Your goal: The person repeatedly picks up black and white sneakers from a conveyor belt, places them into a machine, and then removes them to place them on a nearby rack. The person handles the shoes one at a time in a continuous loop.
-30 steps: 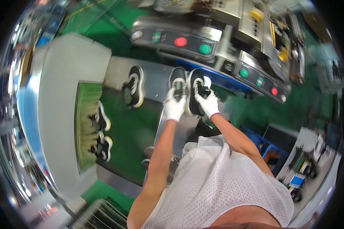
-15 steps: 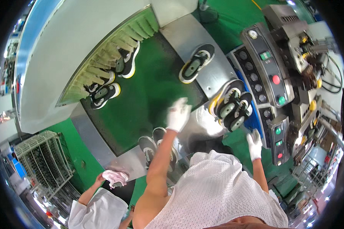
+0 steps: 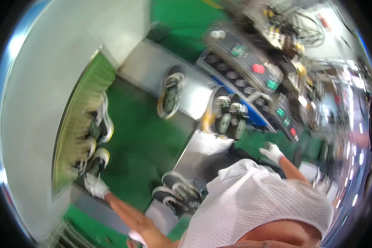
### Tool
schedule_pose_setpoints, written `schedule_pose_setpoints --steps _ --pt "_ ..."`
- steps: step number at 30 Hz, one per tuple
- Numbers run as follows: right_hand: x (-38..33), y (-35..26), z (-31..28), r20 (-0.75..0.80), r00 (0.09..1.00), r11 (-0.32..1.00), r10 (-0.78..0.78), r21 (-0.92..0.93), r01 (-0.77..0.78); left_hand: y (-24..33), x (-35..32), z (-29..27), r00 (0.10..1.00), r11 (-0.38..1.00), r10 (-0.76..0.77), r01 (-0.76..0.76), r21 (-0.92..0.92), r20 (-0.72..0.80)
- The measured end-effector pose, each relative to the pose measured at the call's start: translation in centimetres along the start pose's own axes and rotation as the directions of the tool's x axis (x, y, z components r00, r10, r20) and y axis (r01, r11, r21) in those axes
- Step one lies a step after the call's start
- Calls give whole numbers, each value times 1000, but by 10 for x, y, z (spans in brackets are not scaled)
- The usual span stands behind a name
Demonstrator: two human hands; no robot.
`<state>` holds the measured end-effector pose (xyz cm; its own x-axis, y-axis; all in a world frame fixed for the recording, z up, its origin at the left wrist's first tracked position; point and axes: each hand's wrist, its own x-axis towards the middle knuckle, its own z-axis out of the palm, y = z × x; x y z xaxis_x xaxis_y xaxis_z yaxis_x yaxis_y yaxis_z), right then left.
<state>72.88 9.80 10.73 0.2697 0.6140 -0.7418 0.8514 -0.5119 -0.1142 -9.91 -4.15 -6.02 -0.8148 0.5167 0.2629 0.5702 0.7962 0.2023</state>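
Where the left hand (image 3: 96, 187) reaches, a black shoe (image 3: 97, 166) (yellow-tipped) lies.

Left of the green belt (image 3: 140, 132) stands a pale housing (image 3: 37, 103), with a yellow-green fringed curtain (image 3: 72, 136) along the belt's left edge. A steel ledge (image 3: 146, 64) borders the belt's upper edge, green floor (image 3: 182, 27) beyond it. Right of the belt sit a long control panel (image 3: 246, 58) with red and green buttons, a smaller panel (image 3: 287, 120) and, farther off, looped cables (image 3: 312, 33), all blurred.
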Motion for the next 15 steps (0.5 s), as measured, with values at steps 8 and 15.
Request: schedule_pose_setpoints --steps 8,15 --pt "-31 -142 -4 5 795 793 -607 65 606 114 -84 -88 989 951 124 -143 -276 -84" --pt "-59 -233 72 -151 137 163 -979 -171 972 334 -198 -193 860 666 490 -263 -698 144"
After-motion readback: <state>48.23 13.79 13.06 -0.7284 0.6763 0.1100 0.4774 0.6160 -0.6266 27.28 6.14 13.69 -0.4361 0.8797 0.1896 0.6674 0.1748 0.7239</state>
